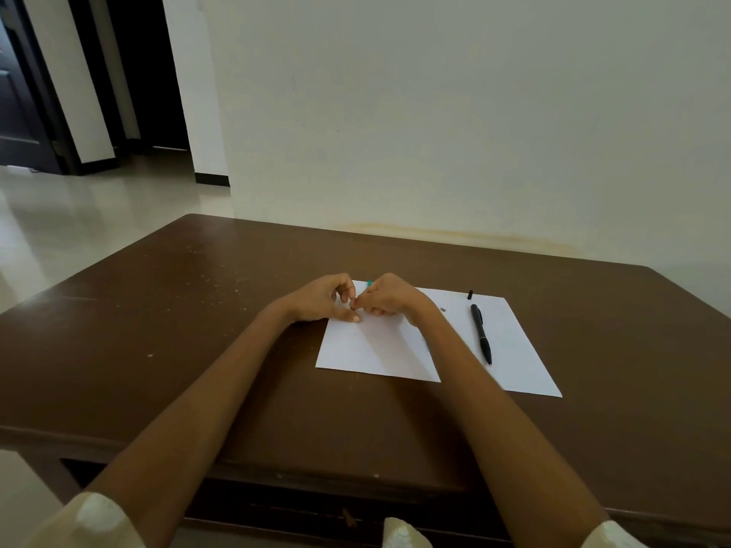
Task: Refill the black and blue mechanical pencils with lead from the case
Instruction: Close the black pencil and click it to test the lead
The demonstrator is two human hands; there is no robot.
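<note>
Both hands, left hand (324, 298) and right hand (385, 300), pinch something hidden near paper's (510, 350) far edge; lead likely brittle, grip lightly.

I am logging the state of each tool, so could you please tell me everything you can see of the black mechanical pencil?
The black mechanical pencil lies flat on the white paper, to the right of both hands, untouched. Its slim, glossy, plastic-looking body points its tip toward the person. Its far end looks open: a small black cap lies apart just beyond it.
</note>
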